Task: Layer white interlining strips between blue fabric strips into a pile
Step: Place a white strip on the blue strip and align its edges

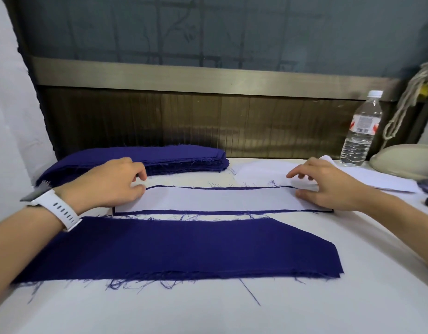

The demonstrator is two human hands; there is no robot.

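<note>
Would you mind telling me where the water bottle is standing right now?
In the head view the water bottle stands upright at the far right of the table, against the back panel, just behind the loose white interlining strips and beyond the right hand.

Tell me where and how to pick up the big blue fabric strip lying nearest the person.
Pinch the blue fabric strip at its two short ends, coming from the near, frayed edge. It lies flat and limp on the table, so a single middle grip would probably let it fold. The right end is cut at a slant; take its near corner. Both the left hand and right hand rest on the white interlining strip.
</note>
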